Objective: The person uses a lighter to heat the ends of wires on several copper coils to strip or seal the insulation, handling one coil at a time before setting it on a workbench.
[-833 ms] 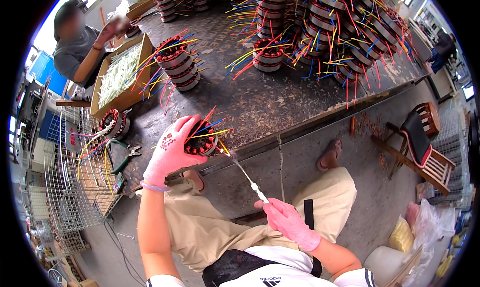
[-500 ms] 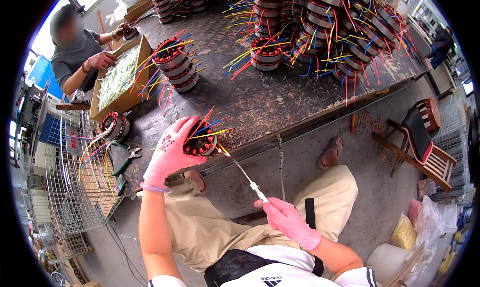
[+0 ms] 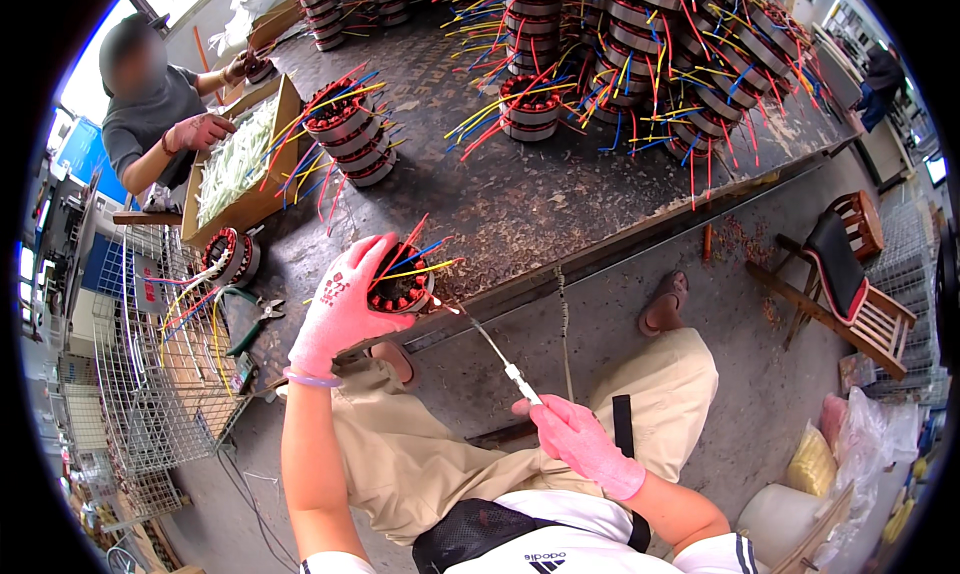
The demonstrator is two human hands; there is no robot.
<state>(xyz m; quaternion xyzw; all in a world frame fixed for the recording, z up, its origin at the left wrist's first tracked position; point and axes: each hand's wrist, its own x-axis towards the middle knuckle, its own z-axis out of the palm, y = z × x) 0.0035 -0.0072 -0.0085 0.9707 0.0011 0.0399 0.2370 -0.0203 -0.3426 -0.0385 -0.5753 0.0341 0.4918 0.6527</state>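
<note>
My left hand (image 3: 345, 299), in a pink glove, is wrapped round a motor stator (image 3: 409, 292) at the table's front edge. Red, blue and yellow lead wires stick out of the stator's top. Low on the right, my right hand (image 3: 585, 439), also gloved in pink, grips a slim tool (image 3: 515, 374) with a white handle and a long thin metal shaft. Its shaft points up and left towards the stator. Close to the far end is a short white piece (image 3: 450, 309) with some red; I cannot tell whether it touches the shaft.
Stator stacks (image 3: 640, 64) fill the table's far side, with a shorter stack (image 3: 350, 139) nearer. Green-handled cutters (image 3: 255, 324) lie left beside another stator (image 3: 232, 257). A co-worker (image 3: 150, 104) reaches over a box of white sleeves (image 3: 240, 164). A wooden chair (image 3: 840, 284) stands right.
The yellow piece seen by the tool's far end is gone from there, and white and red show instead. Both my hands have barely moved. The co-worker's nearer hand has shifted slightly.
</note>
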